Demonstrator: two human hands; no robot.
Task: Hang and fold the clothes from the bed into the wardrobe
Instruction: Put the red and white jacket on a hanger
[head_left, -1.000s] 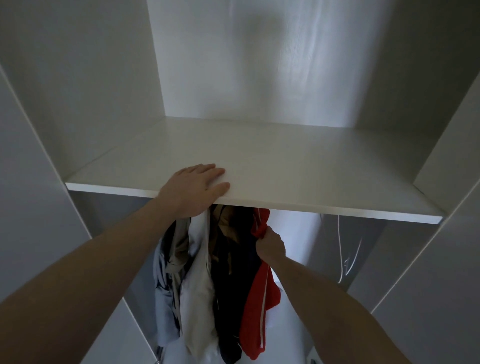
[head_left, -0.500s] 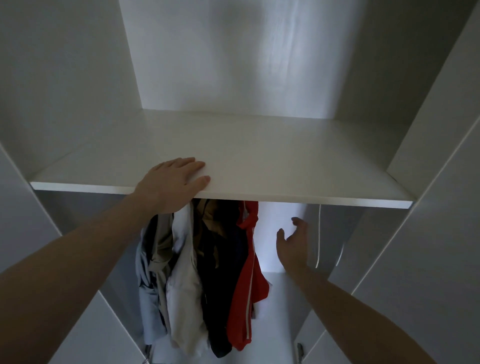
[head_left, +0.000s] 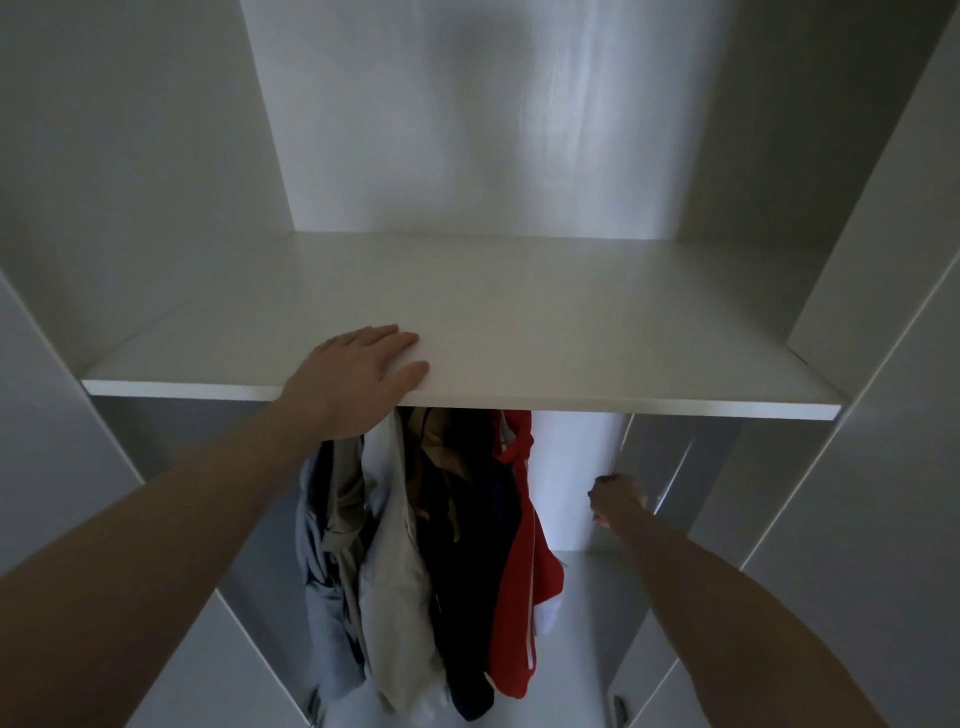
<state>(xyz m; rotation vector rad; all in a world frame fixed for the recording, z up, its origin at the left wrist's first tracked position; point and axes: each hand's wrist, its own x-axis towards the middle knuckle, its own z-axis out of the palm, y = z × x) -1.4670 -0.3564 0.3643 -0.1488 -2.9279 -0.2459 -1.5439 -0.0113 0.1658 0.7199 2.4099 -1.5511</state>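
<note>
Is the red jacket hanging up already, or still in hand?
Hanging. The red jacket hangs below the shelf beside other garments; neither hand touches it. Its hanger is hidden.

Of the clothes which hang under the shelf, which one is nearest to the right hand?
The red garment with the white stripe. It hangs at the right end of the row, on the side of the right hand; the dark, beige and grey ones hang further left.

Two forearms in view, both bare to frame edge: no sleeves, no watch, no rings or bands seen. Left hand (head_left: 358, 382) ungloved; right hand (head_left: 615, 499) ungloved, small in dim light.
</note>
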